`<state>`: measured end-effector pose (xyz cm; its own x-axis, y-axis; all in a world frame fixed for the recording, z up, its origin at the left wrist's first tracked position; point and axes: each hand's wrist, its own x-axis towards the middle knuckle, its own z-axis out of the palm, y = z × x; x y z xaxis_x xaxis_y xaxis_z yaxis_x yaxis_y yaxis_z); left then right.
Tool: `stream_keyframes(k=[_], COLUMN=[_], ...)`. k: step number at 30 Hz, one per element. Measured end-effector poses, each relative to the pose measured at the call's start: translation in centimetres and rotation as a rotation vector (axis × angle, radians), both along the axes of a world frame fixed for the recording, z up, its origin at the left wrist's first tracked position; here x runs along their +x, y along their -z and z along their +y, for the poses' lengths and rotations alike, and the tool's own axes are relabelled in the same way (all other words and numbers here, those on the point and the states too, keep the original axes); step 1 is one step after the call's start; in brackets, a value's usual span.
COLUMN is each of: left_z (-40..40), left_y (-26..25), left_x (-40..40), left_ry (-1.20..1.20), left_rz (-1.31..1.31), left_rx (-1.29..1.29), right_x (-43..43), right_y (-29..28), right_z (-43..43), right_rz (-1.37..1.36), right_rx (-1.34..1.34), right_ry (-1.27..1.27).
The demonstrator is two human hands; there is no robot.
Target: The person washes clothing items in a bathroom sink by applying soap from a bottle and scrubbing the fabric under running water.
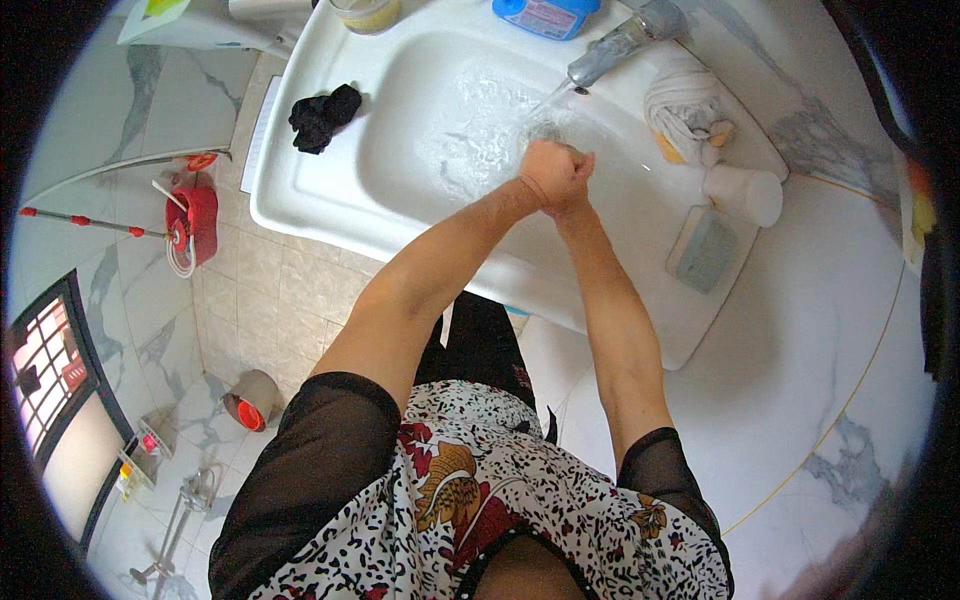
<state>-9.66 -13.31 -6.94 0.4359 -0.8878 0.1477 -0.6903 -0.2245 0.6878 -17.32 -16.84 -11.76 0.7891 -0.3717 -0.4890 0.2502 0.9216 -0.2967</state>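
Note:
Under the running chrome faucet (622, 49), my left hand (547, 169) and my right hand (576, 193) are pressed together over the white washbasin (405, 180). The left hand partly covers the right, and the fingers are bent. Something small and greenish shows at the fingers, but I cannot tell whether it is a held thing. Water streams down beside the hands and ripples in the bowl. A bunched black cloth (322, 118) lies on the basin's left ledge, apart from both hands.
Along the back rim stand a blue plastic bottle (546, 16) and a tub (365, 15). To the right are a bundled white cloth (682, 109), a white cup (746, 196) and a rectangular soap dish (703, 249). A red mop bucket (201, 225) and a waste bin (251, 397) stand on the floor.

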Motion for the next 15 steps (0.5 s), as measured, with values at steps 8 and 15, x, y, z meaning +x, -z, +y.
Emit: stream_keyframes(k=[8,15], left_z=[2.3,5.0], left_y=[1.3,1.5], left_x=[6.5,7.8], left_ry=[-0.065,0.067], left_rz=[-0.005,-0.507], left_rx=[0.427,0.323], right_x=[0.0,-3.4], right_y=[-2.1,2.0], right_z=[1.3,-2.9], right_rz=[0.674,1.101], right_rx=[-0.243,-1.610], right_ry=[-0.004,-0.212])
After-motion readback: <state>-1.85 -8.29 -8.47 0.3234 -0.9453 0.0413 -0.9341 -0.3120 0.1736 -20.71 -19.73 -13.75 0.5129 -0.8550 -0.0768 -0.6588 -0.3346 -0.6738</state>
